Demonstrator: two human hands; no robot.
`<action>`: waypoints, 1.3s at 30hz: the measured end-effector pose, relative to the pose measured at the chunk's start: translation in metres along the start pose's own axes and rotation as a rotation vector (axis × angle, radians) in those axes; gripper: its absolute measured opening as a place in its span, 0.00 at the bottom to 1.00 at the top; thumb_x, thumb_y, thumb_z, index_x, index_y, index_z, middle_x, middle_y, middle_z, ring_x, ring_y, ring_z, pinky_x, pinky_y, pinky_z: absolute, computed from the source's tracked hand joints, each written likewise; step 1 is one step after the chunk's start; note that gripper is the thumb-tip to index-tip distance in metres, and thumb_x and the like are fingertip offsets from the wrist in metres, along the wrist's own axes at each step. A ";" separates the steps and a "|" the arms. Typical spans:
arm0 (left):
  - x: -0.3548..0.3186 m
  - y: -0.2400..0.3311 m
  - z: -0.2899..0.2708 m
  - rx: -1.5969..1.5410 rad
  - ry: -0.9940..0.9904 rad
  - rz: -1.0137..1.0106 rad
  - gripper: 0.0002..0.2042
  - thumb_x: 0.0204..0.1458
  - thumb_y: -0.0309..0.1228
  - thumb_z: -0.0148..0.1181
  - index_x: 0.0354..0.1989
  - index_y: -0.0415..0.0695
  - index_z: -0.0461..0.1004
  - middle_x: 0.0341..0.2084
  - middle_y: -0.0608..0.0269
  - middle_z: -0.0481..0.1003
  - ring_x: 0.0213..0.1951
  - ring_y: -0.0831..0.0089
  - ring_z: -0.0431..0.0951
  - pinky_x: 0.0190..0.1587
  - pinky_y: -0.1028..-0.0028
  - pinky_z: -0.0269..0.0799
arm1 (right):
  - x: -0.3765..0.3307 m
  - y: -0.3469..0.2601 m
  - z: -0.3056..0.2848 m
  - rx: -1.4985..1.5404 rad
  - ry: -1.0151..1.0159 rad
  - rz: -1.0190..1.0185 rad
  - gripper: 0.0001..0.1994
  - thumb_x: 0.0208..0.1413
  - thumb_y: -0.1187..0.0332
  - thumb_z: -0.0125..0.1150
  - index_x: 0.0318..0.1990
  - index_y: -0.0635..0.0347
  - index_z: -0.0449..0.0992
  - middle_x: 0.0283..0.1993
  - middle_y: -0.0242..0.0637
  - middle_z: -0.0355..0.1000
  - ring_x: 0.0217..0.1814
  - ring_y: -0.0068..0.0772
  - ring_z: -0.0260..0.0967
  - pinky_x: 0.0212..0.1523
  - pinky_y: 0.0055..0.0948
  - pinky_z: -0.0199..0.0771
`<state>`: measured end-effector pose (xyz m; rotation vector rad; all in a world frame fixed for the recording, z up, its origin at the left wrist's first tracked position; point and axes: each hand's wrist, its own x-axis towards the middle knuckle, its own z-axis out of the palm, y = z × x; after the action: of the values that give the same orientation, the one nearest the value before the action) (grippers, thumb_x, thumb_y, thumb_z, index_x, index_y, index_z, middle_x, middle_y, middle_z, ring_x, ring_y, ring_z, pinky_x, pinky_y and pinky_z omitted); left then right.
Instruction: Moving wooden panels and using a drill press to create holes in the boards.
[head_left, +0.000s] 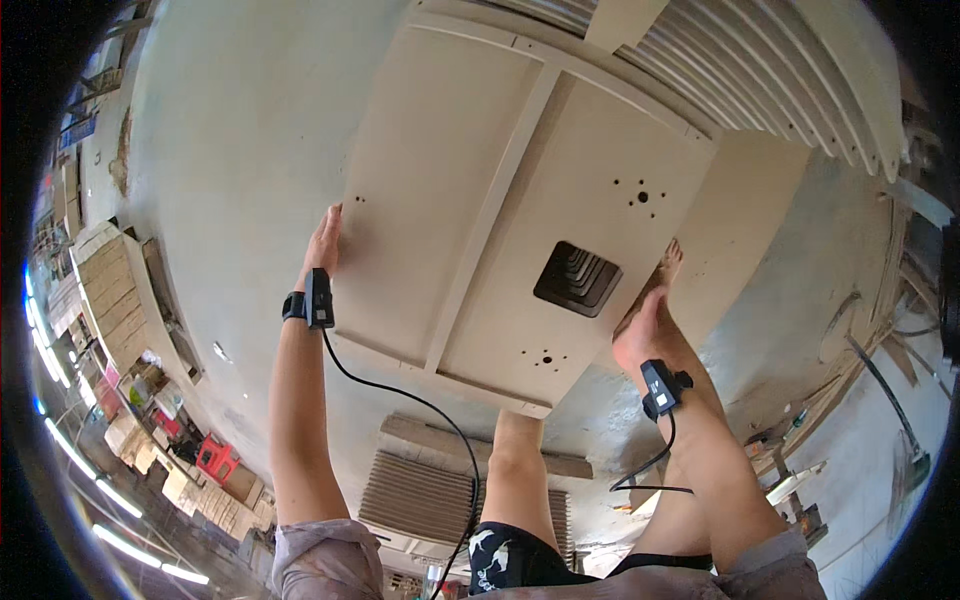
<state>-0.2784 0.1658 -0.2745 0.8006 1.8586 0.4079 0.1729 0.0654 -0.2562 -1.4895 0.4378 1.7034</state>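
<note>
A large off-white panel (440, 180) with a raised rim and one raised strip down its middle spans the centre of the view. A dark square opening (578, 279) is cut in its right half, showing stepped edges of layers beneath. Small round holes lie in clusters above and below that opening. My left hand (322, 245) holds the panel's left edge, fingers nearly straight along it. Gripping the right edge is my right hand (640, 335), thumb uppermost; its other fingers are mostly hidden. Both wrists wear a small black device with a cable.
My bare foot (672, 258) is close beside the panel's right edge. Corrugated pale sheets (760, 70) stand at the far right, and a ribbed stack (415, 495) lies near my legs. Left of me are stacked boards (108, 295) and a red stool (215, 457). A dark hose (890, 390) lies at right.
</note>
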 end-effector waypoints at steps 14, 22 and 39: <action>-0.047 0.002 -0.006 -0.109 -0.215 -0.396 0.43 0.45 0.66 0.33 0.62 0.43 0.41 0.60 0.58 0.47 0.61 0.66 0.49 0.60 0.65 0.41 | 0.084 -0.040 -0.032 0.243 -0.241 -0.185 0.36 0.52 0.39 0.33 0.59 0.59 0.47 0.62 0.38 0.47 0.63 0.36 0.43 0.62 0.37 0.40; -0.040 -0.028 -0.017 -0.311 -0.065 -0.155 0.40 0.48 0.63 0.30 0.61 0.42 0.41 0.61 0.56 0.43 0.63 0.67 0.40 0.61 0.67 0.33 | 0.012 0.059 -0.041 0.048 -0.155 0.087 0.37 0.50 0.36 0.28 0.58 0.57 0.52 0.61 0.36 0.50 0.62 0.35 0.45 0.61 0.34 0.42; -0.150 -0.118 0.038 -1.555 0.222 -0.428 0.39 0.47 0.64 0.28 0.59 0.45 0.51 0.59 0.58 0.51 0.60 0.59 0.49 0.61 0.58 0.42 | -0.001 0.089 -0.049 -0.039 -0.048 0.165 0.30 0.53 0.41 0.33 0.54 0.52 0.59 0.56 0.30 0.57 0.59 0.33 0.52 0.58 0.34 0.51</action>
<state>-0.2468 -0.0256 -0.2594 -0.6955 1.2540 1.3987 0.1377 -0.0241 -0.2891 -1.4711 0.5159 1.8823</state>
